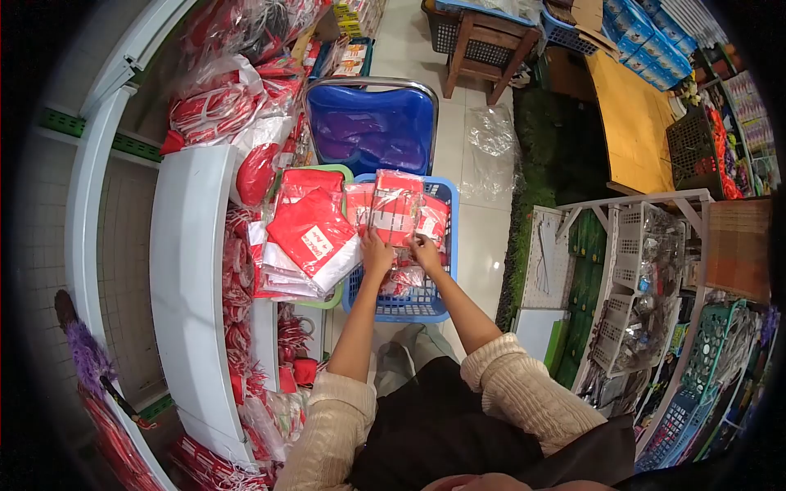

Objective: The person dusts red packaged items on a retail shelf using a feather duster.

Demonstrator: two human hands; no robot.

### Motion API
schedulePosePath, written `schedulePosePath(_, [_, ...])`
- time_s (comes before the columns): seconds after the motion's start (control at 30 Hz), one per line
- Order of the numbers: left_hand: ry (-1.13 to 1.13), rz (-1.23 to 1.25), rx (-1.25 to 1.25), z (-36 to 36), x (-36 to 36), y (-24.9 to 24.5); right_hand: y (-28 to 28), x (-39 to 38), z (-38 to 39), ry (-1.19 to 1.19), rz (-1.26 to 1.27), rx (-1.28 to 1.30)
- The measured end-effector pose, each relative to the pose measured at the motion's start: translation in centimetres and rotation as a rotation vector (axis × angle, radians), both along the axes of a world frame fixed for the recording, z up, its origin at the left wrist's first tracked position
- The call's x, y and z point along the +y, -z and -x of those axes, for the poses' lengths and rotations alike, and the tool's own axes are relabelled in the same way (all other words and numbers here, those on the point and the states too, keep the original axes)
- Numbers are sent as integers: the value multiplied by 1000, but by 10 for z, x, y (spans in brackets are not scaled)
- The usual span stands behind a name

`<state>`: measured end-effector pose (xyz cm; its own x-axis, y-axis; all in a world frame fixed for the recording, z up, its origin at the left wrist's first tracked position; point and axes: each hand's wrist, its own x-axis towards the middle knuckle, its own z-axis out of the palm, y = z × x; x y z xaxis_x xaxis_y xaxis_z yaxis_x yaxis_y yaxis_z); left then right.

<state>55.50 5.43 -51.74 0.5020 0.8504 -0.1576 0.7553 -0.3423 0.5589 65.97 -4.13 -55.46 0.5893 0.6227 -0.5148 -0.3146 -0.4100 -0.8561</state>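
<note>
A flat red packet in clear plastic (398,200) with white print is tilted up over the blue basket (453,217). My left hand (377,255) pinches its lower left edge. At the lower right edge, the fingers of my right hand (426,254) are closed on the same packet. More red and white wrapped packets (406,280) lie in the basket beneath and around my hands. To the left, a green basket (334,303) carries a pile of folded red and white cloth, topped by a red packet with a handwritten label (312,233).
A blue seat (372,123) with a metal frame stands just beyond the baskets. Along the left runs a white shelf (192,286) with bagged red and white goods. On the right are a white rack (610,327) and a wooden board (634,123). Clear plastic (490,135) lies on the floor.
</note>
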Motion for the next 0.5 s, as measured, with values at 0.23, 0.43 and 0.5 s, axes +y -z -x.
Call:
schedulePosePath(0.23, [2, 259, 156, -8, 10, -6, -11, -20, 7, 1, -22, -400])
schedulePosePath(0.43, [68, 596, -188, -2, -17, -20, -42, -58, 13, 57, -132, -122])
schedulePosePath(0.5, [25, 623, -240, 3, -34, -11, -66, -71, 12, 133, -233, 54])
